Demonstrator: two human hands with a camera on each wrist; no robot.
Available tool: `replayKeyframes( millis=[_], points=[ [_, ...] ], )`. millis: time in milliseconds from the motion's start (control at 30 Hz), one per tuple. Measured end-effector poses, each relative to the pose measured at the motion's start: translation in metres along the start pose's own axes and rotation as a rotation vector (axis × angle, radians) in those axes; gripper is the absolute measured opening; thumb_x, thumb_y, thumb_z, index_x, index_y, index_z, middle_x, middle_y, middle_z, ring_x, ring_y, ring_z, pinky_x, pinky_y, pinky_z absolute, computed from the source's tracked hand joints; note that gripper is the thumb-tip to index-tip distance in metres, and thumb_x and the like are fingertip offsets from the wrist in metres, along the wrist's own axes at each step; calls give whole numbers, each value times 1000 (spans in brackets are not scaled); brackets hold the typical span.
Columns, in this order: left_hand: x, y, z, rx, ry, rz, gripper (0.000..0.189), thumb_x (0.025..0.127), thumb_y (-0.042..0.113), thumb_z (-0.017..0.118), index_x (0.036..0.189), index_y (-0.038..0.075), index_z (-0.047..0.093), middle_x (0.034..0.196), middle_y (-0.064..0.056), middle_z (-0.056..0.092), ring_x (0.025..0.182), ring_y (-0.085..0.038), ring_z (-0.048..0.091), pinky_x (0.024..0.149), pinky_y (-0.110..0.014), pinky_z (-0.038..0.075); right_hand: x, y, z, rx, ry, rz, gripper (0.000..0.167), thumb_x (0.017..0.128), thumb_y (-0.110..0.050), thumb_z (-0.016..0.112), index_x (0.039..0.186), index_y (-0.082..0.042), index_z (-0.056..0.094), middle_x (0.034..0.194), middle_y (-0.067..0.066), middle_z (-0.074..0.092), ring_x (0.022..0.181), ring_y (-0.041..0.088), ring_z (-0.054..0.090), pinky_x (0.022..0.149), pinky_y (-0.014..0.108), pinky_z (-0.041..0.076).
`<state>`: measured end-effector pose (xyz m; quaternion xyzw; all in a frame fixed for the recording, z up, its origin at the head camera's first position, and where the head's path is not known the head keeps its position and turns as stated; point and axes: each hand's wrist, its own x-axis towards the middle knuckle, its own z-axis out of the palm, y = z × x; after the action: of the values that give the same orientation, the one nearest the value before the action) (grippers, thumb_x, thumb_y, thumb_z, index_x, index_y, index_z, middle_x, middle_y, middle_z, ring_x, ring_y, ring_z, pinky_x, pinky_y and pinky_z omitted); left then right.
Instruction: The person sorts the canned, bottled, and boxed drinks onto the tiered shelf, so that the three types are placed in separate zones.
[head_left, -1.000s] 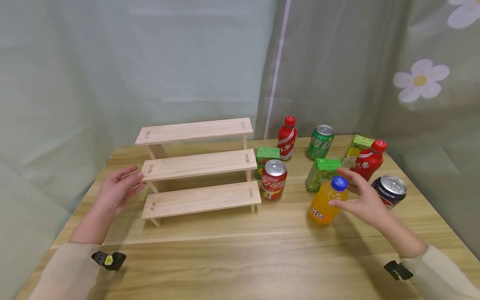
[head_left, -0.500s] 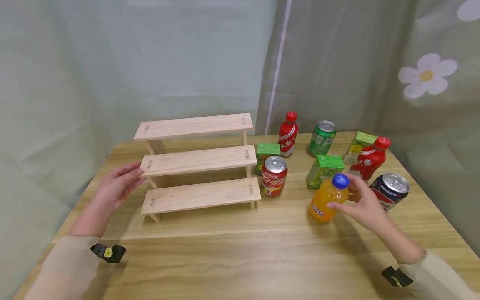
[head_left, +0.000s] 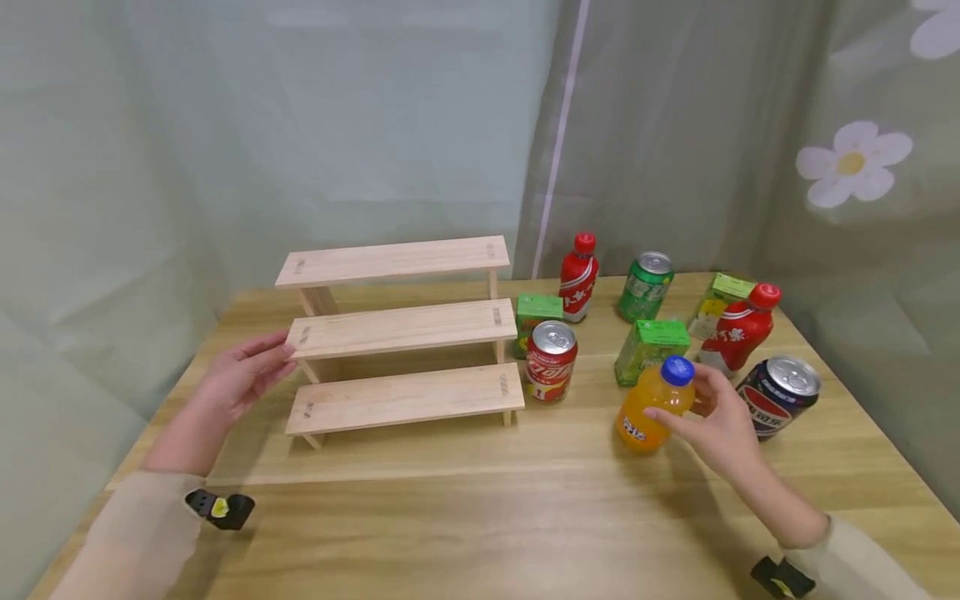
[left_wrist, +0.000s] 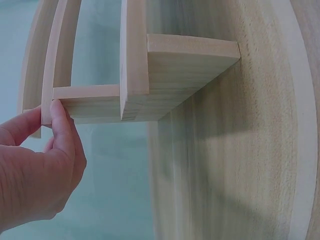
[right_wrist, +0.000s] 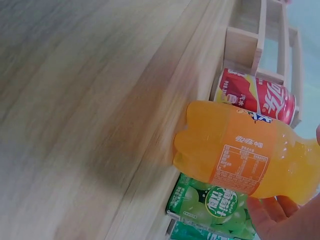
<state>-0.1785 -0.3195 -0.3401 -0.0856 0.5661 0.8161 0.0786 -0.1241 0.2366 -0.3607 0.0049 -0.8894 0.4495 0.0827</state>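
A three-step wooden display stand [head_left: 405,398] stands on the left half of the table. My left hand [head_left: 242,375] is at the left end of its middle board, and the left wrist view shows thumb and fingers [left_wrist: 61,125] pinching that board's corner. On the right, my right hand [head_left: 723,425] grips an orange soda bottle [head_left: 647,407] with a blue cap, thumb on the near side and fingers behind. The bottle is upright, its base close over the table in the right wrist view. Just behind it is a green juice carton [right_wrist: 212,205].
Beside the stand are a red soda can [head_left: 551,362] and a green carton [head_left: 538,310]. Further back stand a red bottle [head_left: 578,279] and a green can [head_left: 646,287]. A second red bottle [head_left: 738,329], another carton [head_left: 722,300] and a dark can [head_left: 780,396] lie right of my right hand.
My right hand has come lower and nearer around the orange soda bottle, its fingers now behind the bottle's neck and shoulder. The left hand stays at the stand. The head view shifts slightly.
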Motion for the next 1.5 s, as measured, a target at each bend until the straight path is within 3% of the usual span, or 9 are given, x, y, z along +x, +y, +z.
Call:
replayKeyframes(
  millis=[133,333,433,633,733,833,967,1300,1500],
  points=[
    [-3,-4,-2,24,27,-20,24,89,0,63,88,21,75,87,5,70,77,-9,70,72,-19,60,-3,0,2,-17,8,11,68,80,-25,79,131,4,44,124,26,58,108,35,57,76,-5,38],
    [-5,-9,-4,51,25,-18,24,88,2,64,88,23,75,87,6,70,78,-8,69,73,-19,59,-4,-4,0,-43,44,-60,62,77,-21,81,125,2,51,115,22,63,90,-12,51,74,-2,43],
    [-5,-11,-3,76,33,-25,22,88,4,66,88,24,74,87,7,70,78,-7,69,74,-19,59,-1,-11,-6,-39,51,-118,58,78,-17,80,125,2,52,113,22,64,86,-19,46,74,-1,44],
    [-4,-11,-3,75,41,-23,22,87,4,66,89,24,74,87,7,70,78,-7,69,74,-19,59,11,-35,-16,-2,13,-182,56,79,-14,79,126,-1,52,116,19,63,89,-16,52,76,2,48],
    [-4,-11,-2,89,48,-26,20,86,6,69,89,25,72,88,7,70,79,-7,69,76,-19,59,19,-48,-21,29,-9,-206,54,80,-12,78,127,-2,52,112,-1,65,90,-13,55,77,2,49],
    [-2,-9,0,105,57,-30,18,84,9,72,90,26,71,89,7,69,80,-6,69,78,-19,58,27,-62,-26,37,-16,-217,54,81,-13,76,128,-2,52,111,-3,63,89,-11,57,76,3,50],
    [1,-7,2,108,65,-27,18,85,8,70,89,26,71,88,8,70,80,-6,69,76,-19,58,39,-83,-29,39,-29,-227,53,83,-15,75,129,-1,51,118,16,61,88,-10,57,75,3,51],
    [2,-2,2,64,53,-16,22,87,3,66,87,24,74,87,6,70,77,-8,69,74,-19,59,71,-135,-24,115,-111,-207,55,85,-23,73,132,-5,49,126,15,60,101,13,64,80,11,55],
    [-1,1,0,60,44,-8,23,87,3,65,88,24,75,87,6,70,78,-8,69,74,-18,59,89,-169,-9,151,-162,-221,56,85,-23,73,132,-5,49,127,13,59,111,26,60,94,34,55]
  ],
)
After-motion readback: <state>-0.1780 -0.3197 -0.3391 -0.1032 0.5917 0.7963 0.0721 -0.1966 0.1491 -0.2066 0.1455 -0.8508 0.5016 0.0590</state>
